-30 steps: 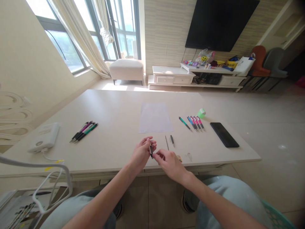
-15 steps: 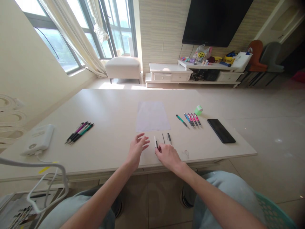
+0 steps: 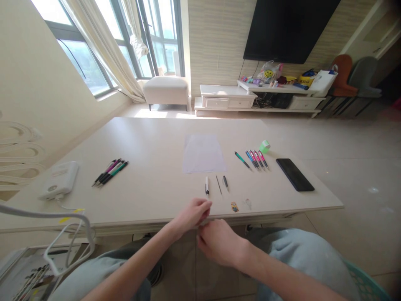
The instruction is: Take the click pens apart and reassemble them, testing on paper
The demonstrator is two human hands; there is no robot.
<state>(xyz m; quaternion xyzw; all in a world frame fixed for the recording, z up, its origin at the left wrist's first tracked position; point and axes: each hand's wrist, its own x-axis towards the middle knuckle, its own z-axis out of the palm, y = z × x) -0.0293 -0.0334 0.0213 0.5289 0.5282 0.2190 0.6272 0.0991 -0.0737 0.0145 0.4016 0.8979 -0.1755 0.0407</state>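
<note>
My left hand (image 3: 192, 213) rests at the near table edge, fingers together, with nothing visible in it. My right hand (image 3: 219, 244) hangs just below that edge, close to the left, its fingers curled and partly hidden. Nearest them on the pale table (image 3: 150, 196) lies a white-and-black pen part (image 3: 206, 186). To its right are a thin refill (image 3: 218, 184) and a dark pen piece (image 3: 225, 183). A small yellow cartoon sticker (image 3: 234, 206) and a clear scrap (image 3: 248, 203) sit near the edge.
A sheet of paper (image 3: 203, 154) lies mid-table. Pens lie in a bunch at left (image 3: 110, 172) and in a row at right (image 3: 257, 159), near a green tape roll (image 3: 265, 146) and a black phone (image 3: 294, 174). A white power bank (image 3: 59, 180) sits at far left.
Both hands have drawn back toward me, from over the table to its near edge. The white-and-black pen part stays lying on the table, and the yellow sticker now shows fully.
</note>
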